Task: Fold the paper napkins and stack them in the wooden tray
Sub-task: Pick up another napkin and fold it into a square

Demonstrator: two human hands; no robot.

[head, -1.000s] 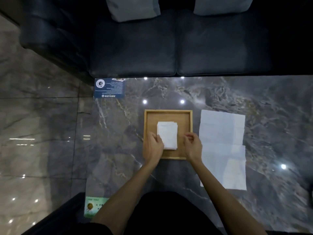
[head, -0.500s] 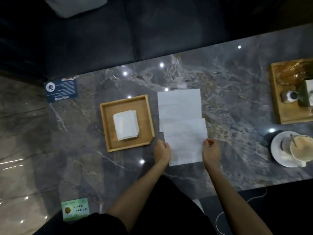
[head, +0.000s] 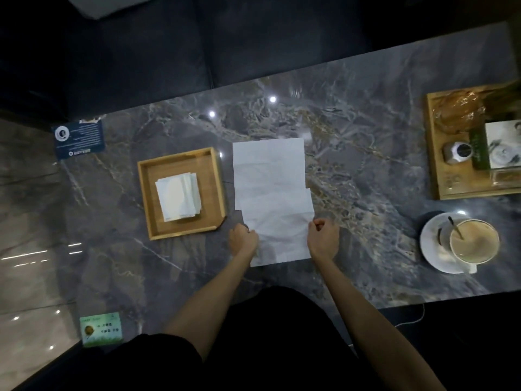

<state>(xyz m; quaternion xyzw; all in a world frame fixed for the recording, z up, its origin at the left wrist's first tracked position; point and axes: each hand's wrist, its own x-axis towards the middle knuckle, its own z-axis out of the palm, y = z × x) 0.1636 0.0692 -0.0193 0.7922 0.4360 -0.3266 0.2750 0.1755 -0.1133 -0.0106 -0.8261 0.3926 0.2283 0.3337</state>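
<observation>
A square wooden tray (head: 146, 198) lies on the dark marble table and holds a small stack of folded white napkins (head: 178, 200). Right of the tray lie two unfolded white napkins, the far napkin (head: 269, 162) flat and the near napkin (head: 279, 230) overlapping its lower edge. My left hand (head: 243, 241) pinches the near napkin's left edge. My right hand (head: 322, 238) pinches its right edge. The sheet between my hands looks slightly lifted and creased.
A cup of milky drink with a spoon (head: 473, 241) sits on a white saucer (head: 431, 249) at the right. Behind it, a second wooden tray (head: 439, 182) holds a wrapped item, a small jar and a card. A blue card (head: 80, 139) and a green card (head: 101, 328) lie at the table's left. A dark sofa (head: 197, 52) runs behind.
My hands left the stack in the tray and moved right to the near unfolded napkin, taking hold of its side edges. The view swung right, bringing the cup and second tray into sight.
</observation>
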